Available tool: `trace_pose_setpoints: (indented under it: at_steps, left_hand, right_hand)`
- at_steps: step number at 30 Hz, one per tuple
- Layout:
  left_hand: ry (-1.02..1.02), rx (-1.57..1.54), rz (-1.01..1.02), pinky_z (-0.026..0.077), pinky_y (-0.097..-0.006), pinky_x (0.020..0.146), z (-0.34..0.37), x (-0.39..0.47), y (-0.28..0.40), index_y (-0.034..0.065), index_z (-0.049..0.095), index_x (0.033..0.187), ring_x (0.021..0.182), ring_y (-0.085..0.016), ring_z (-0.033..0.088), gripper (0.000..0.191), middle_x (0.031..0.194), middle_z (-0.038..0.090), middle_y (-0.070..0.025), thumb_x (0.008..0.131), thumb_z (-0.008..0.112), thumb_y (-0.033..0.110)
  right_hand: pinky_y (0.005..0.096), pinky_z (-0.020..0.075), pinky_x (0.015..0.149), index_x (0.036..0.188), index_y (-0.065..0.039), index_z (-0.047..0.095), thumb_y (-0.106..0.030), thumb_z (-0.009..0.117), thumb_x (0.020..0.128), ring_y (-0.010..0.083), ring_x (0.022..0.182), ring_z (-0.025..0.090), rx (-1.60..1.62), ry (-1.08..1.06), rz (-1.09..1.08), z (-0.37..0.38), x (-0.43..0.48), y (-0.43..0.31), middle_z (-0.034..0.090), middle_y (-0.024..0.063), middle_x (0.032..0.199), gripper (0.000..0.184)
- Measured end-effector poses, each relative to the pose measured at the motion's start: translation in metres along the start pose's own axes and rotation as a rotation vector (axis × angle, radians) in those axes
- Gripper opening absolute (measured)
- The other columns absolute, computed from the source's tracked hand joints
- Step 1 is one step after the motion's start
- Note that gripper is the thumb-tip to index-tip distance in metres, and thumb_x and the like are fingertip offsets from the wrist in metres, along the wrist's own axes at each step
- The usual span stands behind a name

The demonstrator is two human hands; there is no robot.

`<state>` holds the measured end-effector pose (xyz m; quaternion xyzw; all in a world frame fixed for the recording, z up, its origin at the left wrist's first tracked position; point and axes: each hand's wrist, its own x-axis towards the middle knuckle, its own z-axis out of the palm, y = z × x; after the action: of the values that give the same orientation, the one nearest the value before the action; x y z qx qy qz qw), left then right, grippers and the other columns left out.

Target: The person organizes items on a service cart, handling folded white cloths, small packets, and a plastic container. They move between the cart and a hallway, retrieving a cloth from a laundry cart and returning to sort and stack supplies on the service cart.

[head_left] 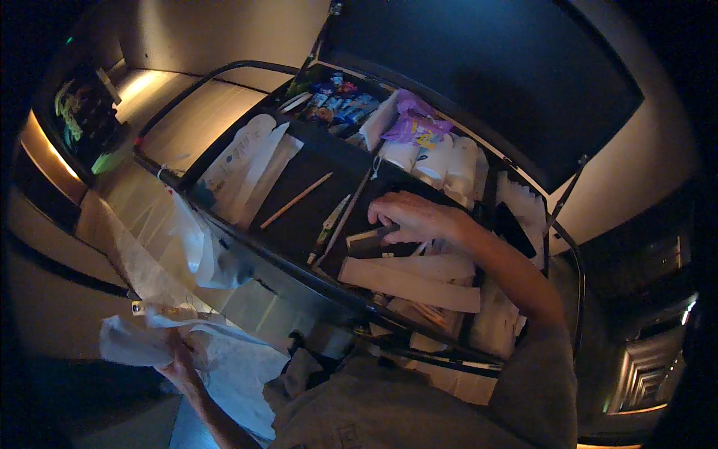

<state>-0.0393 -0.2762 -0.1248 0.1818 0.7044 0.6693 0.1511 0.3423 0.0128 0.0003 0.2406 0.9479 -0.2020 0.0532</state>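
Note:
My right hand (pixel 418 219) is over the front compartment of an open housekeeping cart (pixel 280 252), palm down. Its bent fingers grip one end of a small dark box with a pale edge (pixel 363 240). Long pale paper packets (pixel 409 280) lie just in front of that box. Low at the left, outside the cart, my left hand (pixel 182 359) is closed around crumpled translucent white plastic (pixel 134 342). A small item with a yellowish end (pixel 137 307) shows above this plastic; whether my hand holds it too, I cannot tell.
A raised dark lid (pixel 482 84) stands behind the compartments. A pencil (pixel 297 199) and a toothbrush-like packet (pixel 331 227) lie mid-tray. White rolls or bottles (pixel 432 163), a purple bag (pixel 418 120) and blue snack-like packets (pixel 342 106) fill the back. A plastic bag (pixel 196 252) hangs in front.

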Motion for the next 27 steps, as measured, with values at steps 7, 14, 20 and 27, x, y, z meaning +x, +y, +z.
trace_pose_setpoints:
  at_steps: [7,14,20,27]
  left_hand:
    - [-0.221,0.141,0.093,0.045,-0.0298,0.071,0.018,-0.002,-0.033,-0.0051,0.061,0.097,0.077,-0.015,0.054,0.03,0.085,0.062,-0.0067,0.082,0.068,0.02]
    - [-0.279,0.326,0.09,0.046,-0.0304,0.072,0.025,-0.002,-0.052,-0.005,0.061,0.098,0.078,-0.015,0.056,0.031,0.087,0.064,-0.009,0.084,0.068,0.021]
    - [-0.276,0.288,0.153,0.047,-0.0316,0.073,0.028,0.009,-0.06,-0.0054,0.06,0.103,0.081,-0.018,0.058,0.033,0.091,0.065,-0.0121,0.083,0.068,0.02]
    - [-0.274,0.278,0.117,0.047,-0.0318,0.075,0.033,0.01,-0.06,-0.006,0.06,0.104,0.081,-0.018,0.058,0.034,0.092,0.065,-0.0119,0.082,0.068,0.019]
  right_hand:
    - [0.0384,0.0445,0.068,0.093,-0.006,0.051,-0.017,0.058,0.086,0.0289,0.076,0.056,0.182,0.132,0.144,-0.023,-0.044,-0.02,0.053,0.0114,0.079,0.015]
    - [0.0437,0.0454,0.074,0.1,-0.002,0.052,-0.046,0.065,0.075,0.0352,0.087,0.059,0.058,-0.092,0.374,0.003,-0.075,-0.063,0.06,0.0187,0.087,0.052]
    - [0.0432,0.0457,0.071,0.099,0.0,0.054,-0.056,0.072,0.063,0.0365,0.085,0.059,0.044,-0.022,0.353,0.017,-0.079,-0.054,0.06,0.0196,0.088,0.069]
    - [0.0405,0.0435,0.072,0.092,-0.004,0.057,-0.041,0.071,0.071,0.032,0.086,0.057,0.163,0.167,0.097,-0.007,-0.089,-0.046,0.058,0.0151,0.092,0.045]
